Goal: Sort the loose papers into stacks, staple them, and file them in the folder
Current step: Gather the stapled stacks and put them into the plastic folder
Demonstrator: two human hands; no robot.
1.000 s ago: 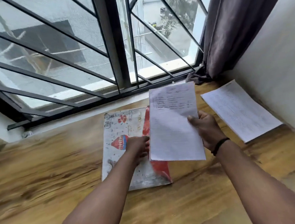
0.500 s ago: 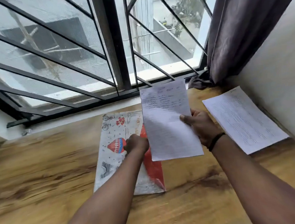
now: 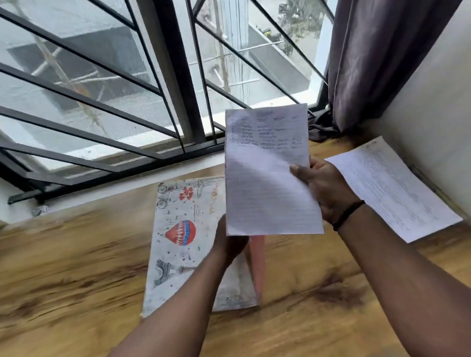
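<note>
Right hand (image 3: 326,190) pinches right edge of white lined handwritten paper sheaf (image 3: 268,175), thumb on front. Left hand (image 3: 230,243) grips sheaf's lower left corner; fingers hidden behind paper. Sheaf held upright above table. Below left hand: flat illustrated balloon-print folder with red inner edge (image 3: 182,240) on wooden tabletop (image 3: 66,278). Right of right hand: white printed paper stack (image 3: 394,190), flat, near wall.

Surface: a wooden table (image 3: 66,278) with a streaky brown grain, running up to the window wall.
Middle: a folder (image 3: 177,240) lies flat, its cover printed with a hot-air balloon, a red edge showing along its right side.
Far right: a printed sheet (image 3: 394,190) lies flat beside the white wall.
</note>
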